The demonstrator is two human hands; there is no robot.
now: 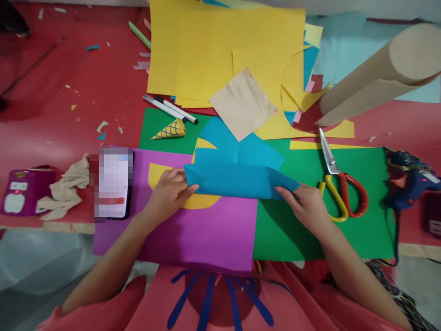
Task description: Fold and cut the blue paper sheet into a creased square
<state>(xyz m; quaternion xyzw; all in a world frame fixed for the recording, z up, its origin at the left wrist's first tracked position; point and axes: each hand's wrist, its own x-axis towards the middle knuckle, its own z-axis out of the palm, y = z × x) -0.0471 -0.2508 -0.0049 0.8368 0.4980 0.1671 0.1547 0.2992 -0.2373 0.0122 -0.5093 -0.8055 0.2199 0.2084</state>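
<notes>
Your left hand [170, 191] pinches the left end of the folded blue paper [237, 179], and your right hand [305, 204] has its grip closed on the right end. The paper stretches between them over the purple sheet [206, 230] and green sheet [361, 220]. Scissors [339, 184] lie just right of your right hand.

Blue folded paper [237, 180] over purple sheet [206, 230], green sheet [310, 230]; red-and-yellow-handled scissors [339, 188]; yellow grid-lined cone [170, 129].

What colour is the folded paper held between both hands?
Blue: the folded paper, seen in the head view.
</notes>
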